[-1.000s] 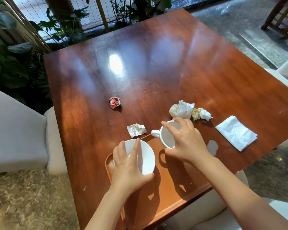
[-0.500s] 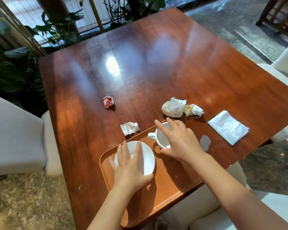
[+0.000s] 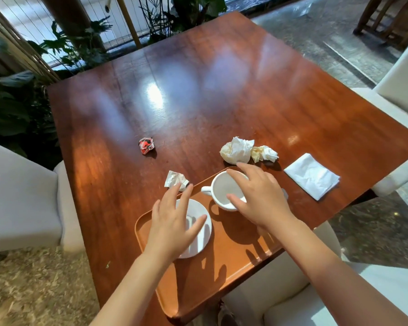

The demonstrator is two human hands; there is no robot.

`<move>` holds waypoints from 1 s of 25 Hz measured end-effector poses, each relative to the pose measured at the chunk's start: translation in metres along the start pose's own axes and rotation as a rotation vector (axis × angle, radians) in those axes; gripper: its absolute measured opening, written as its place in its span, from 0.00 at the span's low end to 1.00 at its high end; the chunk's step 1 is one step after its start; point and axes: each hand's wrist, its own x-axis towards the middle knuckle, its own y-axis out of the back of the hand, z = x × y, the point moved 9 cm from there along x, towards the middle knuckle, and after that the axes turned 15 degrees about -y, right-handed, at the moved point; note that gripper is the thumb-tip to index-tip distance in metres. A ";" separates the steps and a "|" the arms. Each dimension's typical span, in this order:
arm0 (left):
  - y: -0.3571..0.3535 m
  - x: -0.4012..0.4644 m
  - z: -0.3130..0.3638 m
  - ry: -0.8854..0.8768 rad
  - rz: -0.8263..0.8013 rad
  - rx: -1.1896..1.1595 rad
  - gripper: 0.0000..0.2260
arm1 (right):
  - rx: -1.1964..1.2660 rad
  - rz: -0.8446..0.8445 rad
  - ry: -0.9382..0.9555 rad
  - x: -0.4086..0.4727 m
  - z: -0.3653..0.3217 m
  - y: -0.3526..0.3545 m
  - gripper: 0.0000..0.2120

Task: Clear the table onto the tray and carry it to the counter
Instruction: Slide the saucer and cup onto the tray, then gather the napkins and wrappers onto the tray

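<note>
A brown wooden tray (image 3: 233, 255) lies at the near edge of the wooden table (image 3: 198, 90). A white saucer (image 3: 199, 241) rests on its left part, and a white cup (image 3: 222, 190) stands at its far edge, handle to the left. My left hand (image 3: 172, 220) hovers over the saucer with fingers spread, holding nothing. My right hand (image 3: 259, 196) covers the cup from above, thumb on the near rim and fingers on the far rim. On the table lie a red crumpled wrapper (image 3: 146, 145), a small white wrapper (image 3: 176, 181), two crumpled tissues (image 3: 237, 150) and a flat napkin (image 3: 312, 175).
White upholstered chairs stand to the left (image 3: 21, 196), to the right (image 3: 400, 90) and just below the tray (image 3: 280, 290). Leafy plants (image 3: 10, 102) and a railing are beyond the table's far left corner. A small wet patch sits beside my right hand.
The saucer has been laid flat on the tray and my left hand has let go, its fingers now spread above it. The cup has come down onto the tray under my right hand.
</note>
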 end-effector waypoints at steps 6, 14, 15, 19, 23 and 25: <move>0.018 0.126 0.044 -0.164 -0.089 -0.104 0.30 | -0.053 0.125 -0.244 0.014 0.105 0.037 0.21; -0.090 0.215 0.069 -0.206 -0.605 0.069 0.35 | -0.298 -0.220 -0.372 0.025 0.192 -0.008 0.23; -0.098 0.216 0.072 -0.243 -0.612 0.103 0.34 | -0.304 -0.206 -0.356 0.025 0.195 -0.010 0.21; -0.108 0.214 0.085 -0.402 -0.616 0.270 0.29 | -0.196 -0.062 -0.280 0.023 0.199 -0.007 0.13; -0.097 0.219 0.096 -0.545 -0.476 0.266 0.22 | -0.171 0.032 -0.233 0.024 0.199 -0.004 0.09; -0.095 0.219 0.100 -0.614 -0.440 0.239 0.18 | -0.135 0.082 -0.210 0.024 0.197 -0.001 0.08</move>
